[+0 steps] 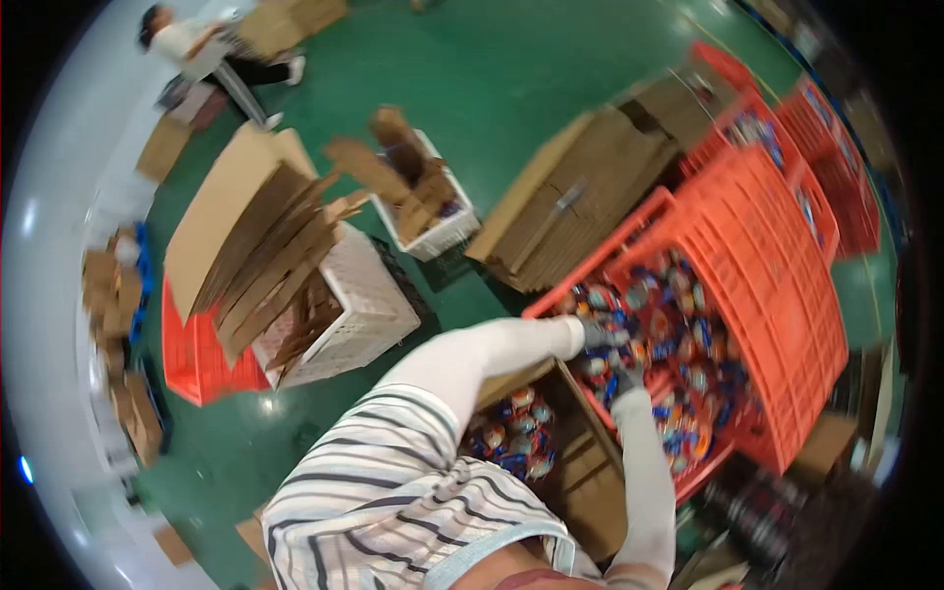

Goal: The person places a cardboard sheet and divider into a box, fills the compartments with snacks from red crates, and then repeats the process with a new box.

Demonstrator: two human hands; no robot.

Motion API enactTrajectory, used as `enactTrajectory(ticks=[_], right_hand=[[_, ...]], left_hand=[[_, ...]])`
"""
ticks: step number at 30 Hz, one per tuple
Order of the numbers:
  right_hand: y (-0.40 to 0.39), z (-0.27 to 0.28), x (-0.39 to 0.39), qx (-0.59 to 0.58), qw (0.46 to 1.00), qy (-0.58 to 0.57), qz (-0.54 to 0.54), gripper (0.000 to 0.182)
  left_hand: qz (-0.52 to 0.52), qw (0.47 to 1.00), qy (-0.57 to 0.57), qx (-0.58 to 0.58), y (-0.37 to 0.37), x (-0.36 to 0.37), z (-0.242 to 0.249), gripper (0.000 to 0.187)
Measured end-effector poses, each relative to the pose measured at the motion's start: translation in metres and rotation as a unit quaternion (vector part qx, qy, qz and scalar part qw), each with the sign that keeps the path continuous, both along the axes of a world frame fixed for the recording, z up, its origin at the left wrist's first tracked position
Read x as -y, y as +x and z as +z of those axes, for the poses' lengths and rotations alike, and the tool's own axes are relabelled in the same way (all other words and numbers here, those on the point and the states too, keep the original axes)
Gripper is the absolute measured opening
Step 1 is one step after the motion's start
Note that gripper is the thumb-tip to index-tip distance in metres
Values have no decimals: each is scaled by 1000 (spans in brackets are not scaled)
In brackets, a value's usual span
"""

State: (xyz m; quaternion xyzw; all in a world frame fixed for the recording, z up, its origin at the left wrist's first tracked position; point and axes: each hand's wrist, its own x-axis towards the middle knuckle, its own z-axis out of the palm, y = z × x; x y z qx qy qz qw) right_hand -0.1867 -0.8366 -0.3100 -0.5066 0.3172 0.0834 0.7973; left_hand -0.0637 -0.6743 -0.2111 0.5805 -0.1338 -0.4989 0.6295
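Note:
My left hand point(596, 335), in a grey glove below a white sleeve, reaches into a tilted red plastic crate point(777, 285). Beside it my right hand point(626, 378), also gloved in grey, comes in over the crate's near edge. Both sets of fingers lie among many small blue, orange and clear packages point(696, 379), and I cannot tell what they grip. Right below the hands, close against my body, an open cardboard box point(590, 472) has similar packages point(513, 433) in one side of it.
Flattened cartons point(575, 187) lean beside the crate. More cardboard point(246, 216) sticks out of a white crate point(369, 305) near another red crate point(197, 344). A white bin point(442, 231) holds cardboard scraps. Other red crates point(826, 167) stand behind. A person point(202, 54) is far off.

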Motion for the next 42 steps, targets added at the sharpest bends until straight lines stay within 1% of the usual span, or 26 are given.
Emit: enactTrajectory(ticks=[2,3,5,7,9,11,12,13,15,16,17,18,19,21,23,24,25,27,28,29,31,33,38,39,40,42], right_hand=[[12,73,-26,37,997,36,-65,57],[9,77,-22,-1,997,41,-63,58],[-3,108,-15,-94,990,84,-69,60],[-9,128,-10,-164,975,134,-61,63],[-2,125,-8,-206,973,98,-22,65],[-4,42,-9,-171,971,-156,58,78],[-6,17,-11,-182,973,-145,5,81],[-7,-12,-11,-191,971,-133,-49,85],[0,-100,-1,-10,970,159,-186,100],[11,-64,-3,31,951,222,-211,77],[19,-16,-4,30,951,221,-216,77],[25,36,-7,-20,883,348,-314,64],[26,57,-10,-69,786,464,-401,55],[30,32,-9,60,783,493,-374,52],[22,32,-19,11,968,137,-210,53],[21,33,-22,-14,992,-55,-109,53],[22,11,-19,-12,992,-54,-113,53],[24,-56,-9,-3,974,80,-214,59],[41,0,-4,-43,885,334,-321,62],[44,12,-1,-44,884,335,-323,62],[45,18,1,-98,745,499,-432,59],[42,26,3,-60,799,451,-394,54],[22,34,9,71,943,181,-272,54],[18,26,15,118,952,131,-249,57],[11,164,-9,78,968,20,-236,84],[6,152,9,151,945,101,-272,98]], left_hand=[[17,995,-73,-64,-2,6,-6,37],[-34,949,-77,-305,0,1,-6,41],[-103,919,-133,-355,0,1,0,54],[-43,895,128,-425,11,10,-17,74],[61,910,254,-322,7,4,19,83],[63,941,212,-255,4,7,-9,78],[81,957,183,-212,4,10,29,65],[74,957,116,-255,6,6,-11,55],[68,946,99,-300,10,6,-1,49],[73,941,102,-315,10,5,-8,50],[68,940,103,-317,7,6,-2,50],[69,949,76,-299,5,8,12,55],[70,956,48,-282,2,9,19,60],[59,952,57,-296,5,11,17,57],[94,950,144,-261,6,14,18,66],[90,952,92,-277,3,16,4,75],[88,953,94,-275,4,17,-6,75],[103,953,139,-248,3,18,-16,79],[101,953,141,-248,3,20,-14,79],[113,955,137,-238,2,23,-6,80],[126,955,139,-229,0,24,9,82],[116,950,143,-254,5,30,29,83],[95,957,61,-269,2,39,50,48],[115,972,65,-195,-3,42,62,55],[112,971,72,-199,-4,43,76,55],[97,990,91,-45,-3,52,106,70]])
